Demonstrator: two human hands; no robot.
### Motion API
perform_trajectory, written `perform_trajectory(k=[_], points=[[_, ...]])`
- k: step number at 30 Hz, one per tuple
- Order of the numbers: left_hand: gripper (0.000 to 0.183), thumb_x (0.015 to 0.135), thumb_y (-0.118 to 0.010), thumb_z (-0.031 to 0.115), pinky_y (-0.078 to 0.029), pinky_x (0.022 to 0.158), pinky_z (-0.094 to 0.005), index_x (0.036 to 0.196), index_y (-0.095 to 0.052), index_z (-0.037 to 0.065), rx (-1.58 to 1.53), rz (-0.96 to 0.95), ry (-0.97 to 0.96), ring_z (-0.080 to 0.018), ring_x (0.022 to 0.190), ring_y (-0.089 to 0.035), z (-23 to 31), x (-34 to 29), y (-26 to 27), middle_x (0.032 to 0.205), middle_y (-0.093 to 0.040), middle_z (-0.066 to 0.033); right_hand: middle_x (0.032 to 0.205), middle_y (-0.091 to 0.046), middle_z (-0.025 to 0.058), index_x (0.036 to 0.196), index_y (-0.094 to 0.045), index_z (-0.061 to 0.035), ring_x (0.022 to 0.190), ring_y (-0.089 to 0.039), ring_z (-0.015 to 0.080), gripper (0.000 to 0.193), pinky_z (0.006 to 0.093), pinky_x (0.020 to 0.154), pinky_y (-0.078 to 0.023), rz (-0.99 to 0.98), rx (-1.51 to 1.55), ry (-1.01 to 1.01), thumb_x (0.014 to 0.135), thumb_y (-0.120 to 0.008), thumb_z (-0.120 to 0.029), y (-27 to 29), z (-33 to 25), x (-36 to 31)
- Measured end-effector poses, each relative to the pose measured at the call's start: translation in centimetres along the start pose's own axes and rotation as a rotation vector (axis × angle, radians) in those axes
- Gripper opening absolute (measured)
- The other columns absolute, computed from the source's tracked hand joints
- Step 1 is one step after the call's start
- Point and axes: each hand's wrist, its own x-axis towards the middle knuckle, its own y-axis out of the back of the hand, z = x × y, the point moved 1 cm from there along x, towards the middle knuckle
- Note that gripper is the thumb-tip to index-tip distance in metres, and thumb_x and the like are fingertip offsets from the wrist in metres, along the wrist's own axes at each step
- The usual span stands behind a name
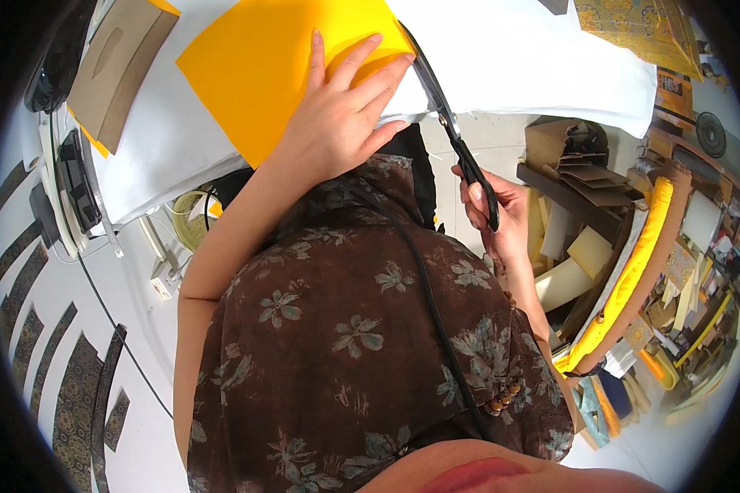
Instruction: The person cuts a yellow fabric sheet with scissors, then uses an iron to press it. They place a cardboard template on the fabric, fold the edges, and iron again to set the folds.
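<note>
**Operator:** While I watch from the head camera, my left hand [337, 115] lies flat on the yellow sheet [263, 57], fingers spread and pressing it down on the white table [542, 57]. The sheet sits at the table's near edge, one corner hanging just over it.

**Partner:** And the right?

**Operator:** My right hand [501, 214] is closed through the handles of the black scissors [452, 131]. The blades run up along the sheet's right edge, just beside my left fingertips. Whether they are biting into the sheet or only lying against it, I can't quite tell; the tips are thin and dark there.

**Partner:** How would you cut cleanly?

**Operator:** I judge it best to keep the left palm firm and close to the line but clear of the blades, use the deep part of the blades, and close them in long, steady strokes.

**Partner:** Anything nearby?

**Operator:** A brown cardboard piece [119, 66] lies well apart at the table's left.
</note>
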Motion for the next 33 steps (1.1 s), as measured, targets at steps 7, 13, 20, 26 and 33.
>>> perform_trajectory(k=[7, 13, 20, 26, 33], points=[[0.061, 0.095, -0.068, 0.036, -0.011, 0.122, -0.0681, 0.143, -0.056, 0.002, -0.022, 0.0, 0.0, -0.0344, 0.147, -0.038, -0.1, 0.0, 0.0, 0.153, -0.053, -0.0042, 0.073, -0.058, -0.0024, 0.125, -0.068, 0.0075, 0.055, -0.042, 0.001, 0.032, 0.0187, 0.049, -0.027, -0.003, 0.012, 0.011, 0.096, -0.071, -0.005, 0.0, 0.1, 0.0], [0.061, 0.094, -0.069, 0.034, -0.011, 0.122, -0.0682, 0.144, -0.056, 0.001, -0.033, 0.011, -0.004, -0.0353, 0.146, -0.038, -0.1, 0.0, 0.0, 0.153, -0.053, -0.0042, 0.073, -0.059, -0.0027, 0.123, -0.07, 0.005, 0.054, -0.042, 0.0011, 0.03, 0.0194, 0.048, -0.028, 0.026, -0.039, -0.009, 0.096, -0.072, -0.008, -0.1, -0.2, -0.2], [0.061, 0.093, -0.07, 0.034, -0.012, 0.121, -0.0684, 0.144, -0.056, 0.002, -0.042, 0.003, -0.007, -0.0364, 0.146, -0.039, -0.1, 0.0, 0.2, 0.153, -0.053, -0.0046, 0.07, -0.055, -0.0049, 0.122, -0.071, 0.0049, 0.051, -0.038, 0.0003, 0.031, 0.0204, 0.046, -0.023, 0.03, -0.044, -0.032, 0.096, -0.074, -0.012, -0.2, -0.2, -0.1], [0.061, 0.092, -0.072, 0.032, -0.014, 0.121, -0.0691, 0.143, -0.057, 0.002, -0.08, -0.022, -0.04, -0.0369, 0.147, -0.038, 0.5, -0.3, 0.4, 0.153, -0.052, -0.0051, 0.07, -0.054, -0.0048, 0.121, -0.07, 0.0073, 0.051, -0.037, 0.0, 0.034, 0.0207, 0.047, -0.021, 0.016, 0.008, -0.026, 0.095, -0.076, -0.015, -0.6, -0.7, 0.8], [0.061, 0.09, -0.073, 0.029, -0.013, 0.121, -0.0691, 0.142, -0.057, 0.002, -0.111, -0.014, -0.043, -0.0373, 0.147, -0.037, 0.7, -0.3, 0.3, 0.154, -0.051, -0.0055, 0.072, -0.057, -0.0038, 0.122, -0.07, 0.007, 0.05, -0.038, 0.0005, 0.034, 0.0208, 0.047, -0.023, 0.044, -0.013, -0.003, 0.095, -0.075, -0.013, -0.8, -0.5, 0.9]])
